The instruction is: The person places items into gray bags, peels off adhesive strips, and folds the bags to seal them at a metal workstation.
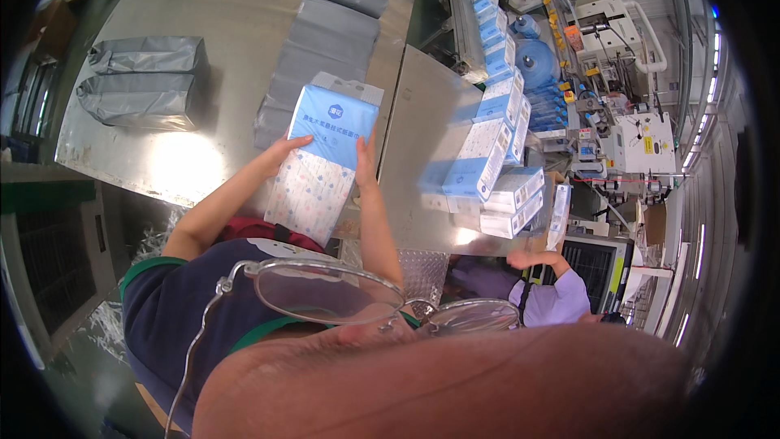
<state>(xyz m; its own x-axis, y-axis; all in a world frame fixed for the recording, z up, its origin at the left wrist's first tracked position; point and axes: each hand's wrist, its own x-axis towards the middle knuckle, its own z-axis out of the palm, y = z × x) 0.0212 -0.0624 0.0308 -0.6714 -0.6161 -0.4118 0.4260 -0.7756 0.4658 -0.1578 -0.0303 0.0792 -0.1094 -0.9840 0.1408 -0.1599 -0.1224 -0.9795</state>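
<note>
Head view shows us both hands clasped on one blue and white tissue pack [321, 164], held up above the near edge of the steel surface [203, 0]. Our left hand [284, 150] presses flat against the pack's left side, fingers spread along it; our right hand [364, 164] grips the right edge, thumb on the front face. The pack is tilted, its blue top end pointing away from us and its patterned white end toward our body.

Behind the pack lies a flat row of grey bags [325, 41], running away across the surface. Well to the left sits a filled grey bag [146, 81], lying on its side. To the right, a line of blue and white packs [496, 122] runs along a second steel plate, several stacked at its near end. Below that stack, another person's hand [536, 258] is raised beside it, apart from ours. Machinery [626, 114] stands further right.
</note>
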